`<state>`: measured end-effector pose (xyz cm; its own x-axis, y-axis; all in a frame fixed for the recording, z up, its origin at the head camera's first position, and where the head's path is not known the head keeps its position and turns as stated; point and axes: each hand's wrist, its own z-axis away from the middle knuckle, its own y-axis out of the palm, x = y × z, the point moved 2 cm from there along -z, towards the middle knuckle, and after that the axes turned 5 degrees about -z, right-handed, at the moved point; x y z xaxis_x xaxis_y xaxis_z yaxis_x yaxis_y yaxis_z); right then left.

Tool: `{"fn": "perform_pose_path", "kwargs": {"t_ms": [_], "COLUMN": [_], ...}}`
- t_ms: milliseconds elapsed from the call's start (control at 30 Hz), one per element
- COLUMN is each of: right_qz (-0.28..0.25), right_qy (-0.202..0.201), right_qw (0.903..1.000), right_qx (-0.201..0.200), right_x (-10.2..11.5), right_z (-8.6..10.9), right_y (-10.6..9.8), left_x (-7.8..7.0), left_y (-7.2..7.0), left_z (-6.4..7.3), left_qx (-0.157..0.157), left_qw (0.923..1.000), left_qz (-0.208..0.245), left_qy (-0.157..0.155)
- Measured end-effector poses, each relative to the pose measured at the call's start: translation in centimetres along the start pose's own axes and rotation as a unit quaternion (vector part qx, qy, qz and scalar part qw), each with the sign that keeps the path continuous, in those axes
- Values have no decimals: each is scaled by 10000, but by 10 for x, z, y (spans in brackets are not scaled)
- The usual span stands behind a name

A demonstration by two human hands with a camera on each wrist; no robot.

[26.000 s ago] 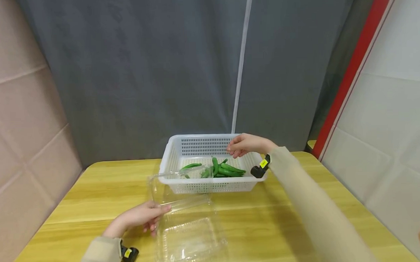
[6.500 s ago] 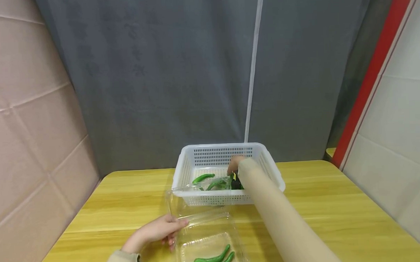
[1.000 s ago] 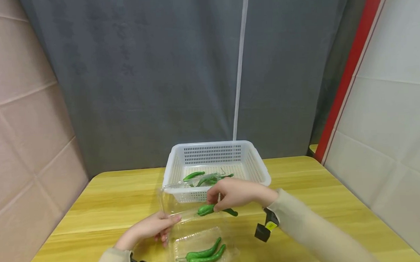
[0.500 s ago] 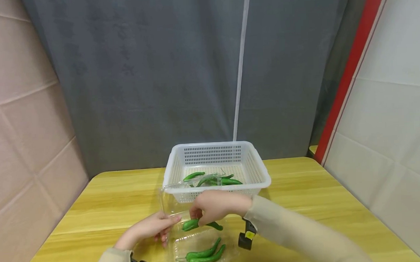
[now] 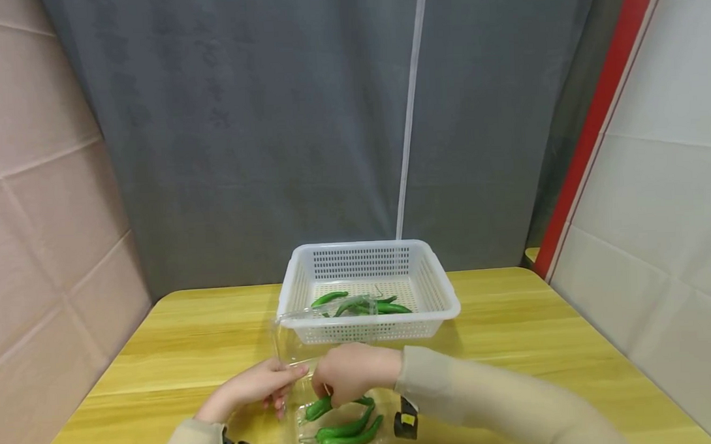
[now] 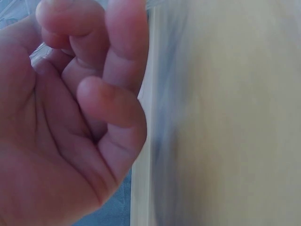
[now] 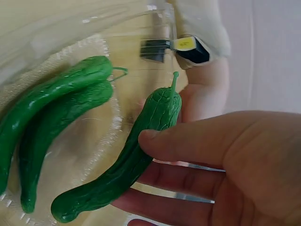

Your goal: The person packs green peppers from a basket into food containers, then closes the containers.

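A clear plastic clamshell box [image 5: 294, 347] stands open on the table, its lid tilted back against the basket. My left hand [image 5: 255, 387] pinches the box at its hinge side; in the left wrist view that hand's fingers [image 6: 113, 103] are curled, with clear plastic at the top edge. Thumb and fingers of my right hand [image 5: 350, 374] grip a green chili pepper [image 7: 157, 108] by its middle, low over the box's base. Two more green chili peppers [image 5: 348, 438] lie side by side in the base, stems to the left.
Behind the box is a white perforated basket [image 5: 446, 291] with several green chili peppers [image 5: 394, 307] at its near side. The wooden table [image 5: 160, 359] ends at a grey curtain [image 5: 241, 154]. Pale cloth panels flank it left and right.
Long before, the box held no peppers; later two lay there while my right hand reached into the basket. Over the last second that hand brought another pepper left and down. My left hand stayed put.
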<state>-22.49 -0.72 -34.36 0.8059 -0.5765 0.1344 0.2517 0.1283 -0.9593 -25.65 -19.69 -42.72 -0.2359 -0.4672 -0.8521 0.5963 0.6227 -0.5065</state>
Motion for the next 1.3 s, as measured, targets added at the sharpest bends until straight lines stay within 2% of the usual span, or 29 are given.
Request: {"fn": "perform_pose_path", "kwargs": {"t_ms": [433,800,1133,1300], "right_qz": [896,1291,1061,1112], "right_qy": [37,250,232,198], "right_qw": [9957,9902,9923,9915], "right_qx": [225,466,602,639], "right_x": [10,13,8,7], "right_z": [-12,-21,-24,-25], "right_y": [18,24,28,29], "left_x": [3,1,-3,-3], "left_y": [1,0,0,1], "left_z": [0,-1,1,1], "left_qx": [-20,-22,-24,-38], "left_qw": [10000,10000,10000,10000], "left_qz": [-1,-45,-39,-36], "left_qy": [65,3,-69,-48]}}
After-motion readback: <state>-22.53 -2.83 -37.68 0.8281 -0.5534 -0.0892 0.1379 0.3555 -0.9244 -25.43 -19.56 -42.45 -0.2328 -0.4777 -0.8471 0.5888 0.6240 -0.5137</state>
